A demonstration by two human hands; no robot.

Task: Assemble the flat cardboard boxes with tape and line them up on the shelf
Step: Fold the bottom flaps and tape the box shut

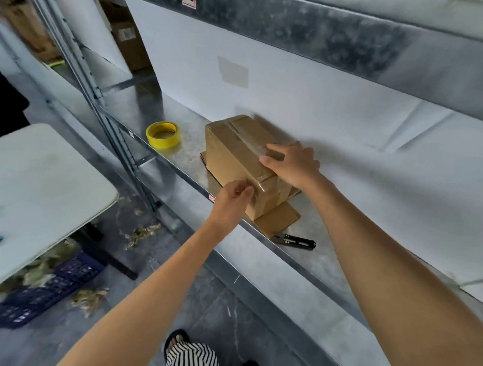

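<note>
Cardboard box point(230, 152) under right fingers point(276, 149); left fingers point(244, 192) pinch its corner.

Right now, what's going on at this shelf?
A person is working on a cardboard box that stands on the metal shelf, with clear tape already along its top seam. The right hand rests flat on the box top, steadying it, while the left hand pinches at the near top edge, apparently where the tape ends. A yellow tape roll sits to the left, and black snips lie near the shelf's front edge.
</note>
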